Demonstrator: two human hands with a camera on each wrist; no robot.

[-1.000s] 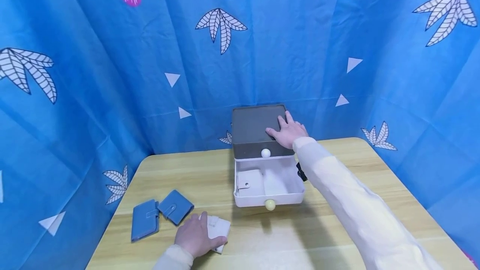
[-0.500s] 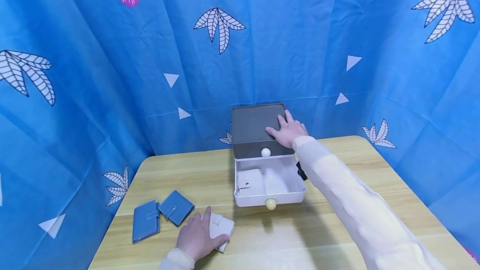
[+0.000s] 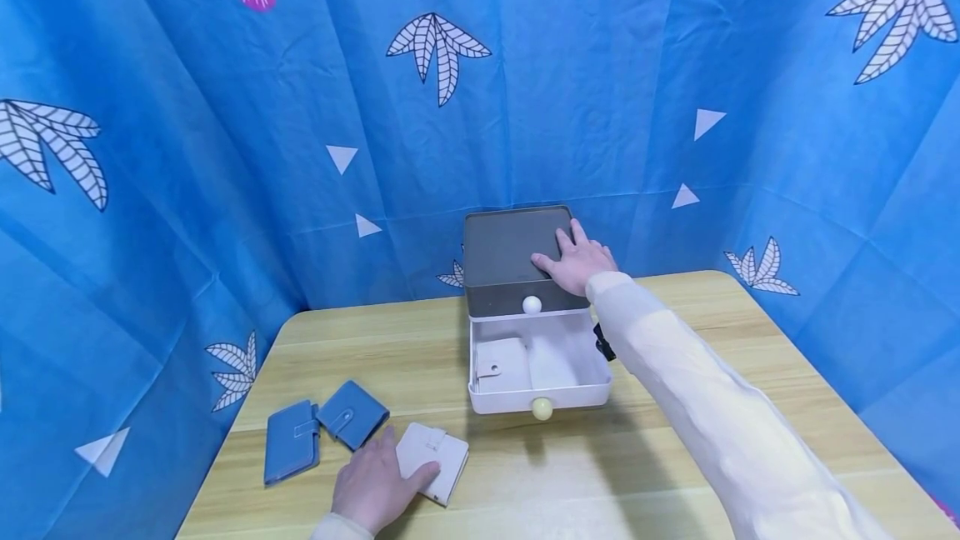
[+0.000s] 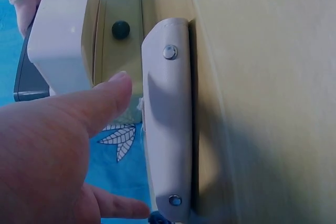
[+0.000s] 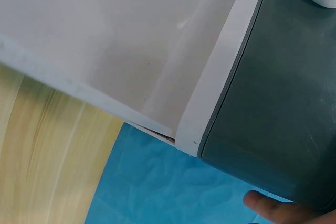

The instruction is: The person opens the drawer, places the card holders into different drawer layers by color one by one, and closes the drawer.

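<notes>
A small white binder notebook [image 3: 433, 462] with a strap clasp lies on the table; the left wrist view shows two metal rivets on its spine [image 4: 169, 114]. My left hand [image 3: 375, 482] is beside its left edge, thumb reaching over its near part in the head view, fingers not curled round it. A drawer box [image 3: 513, 248] with a dark grey top stands at the back. My right hand [image 3: 579, 267] rests on its top right side with fingers spread. Its white drawer [image 3: 536, 400] is pulled out and holds another white notebook [image 3: 501, 365] with a snap strap.
Two blue strapped notebooks, a larger one [image 3: 292, 443] and a smaller one [image 3: 352, 415], lie left of the white notebook. A black object [image 3: 603, 344] shows beside the drawer's right side. Blue curtain [image 3: 600, 90] surrounds the wooden table [image 3: 375, 332].
The white notebook has shifted slightly right with my left hand, which then drew back left, uncovering more of it. My right hand has stayed on the drawer box.
</notes>
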